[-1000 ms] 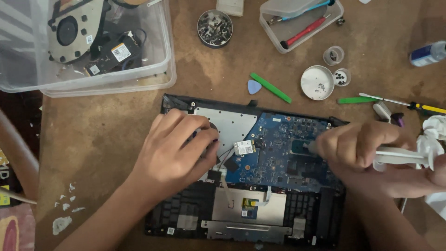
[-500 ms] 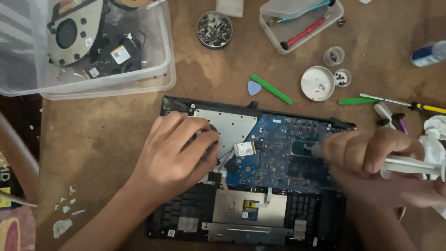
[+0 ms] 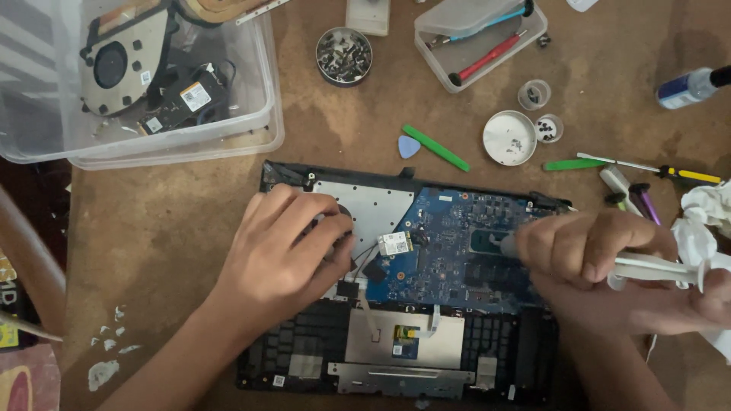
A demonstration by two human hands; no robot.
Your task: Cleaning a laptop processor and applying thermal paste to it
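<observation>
1. Brown and scuffed, the tabletop is covered with tools and small containers, and an opened laptop chassis is laid at its near middle.
2. Inside the chassis a blue circuit board is exposed, with a dark square chip seen near its right part.
3. The left hand is pressed flat on the silver plate at the left of the board; its fingers are curled loosely together and nothing is gripped by them.
4. The right hand is closed on a white syringe, whose body is clamped between the fingers while its plunger end is pointed to the right.
5. The syringe tip is held at the chip; whether it is touching cannot be told.
6. Crumpled white tissue is seen just beside the right hand at the right edge.
7. A clear plastic bin with a fan and other parts is placed at the far left.
8. A round tin of screws is set behind the chassis, and a green pry stick with a blue pick is laid between them.
9. A white lid and a yellow-handled screwdriver are placed farther right.
</observation>
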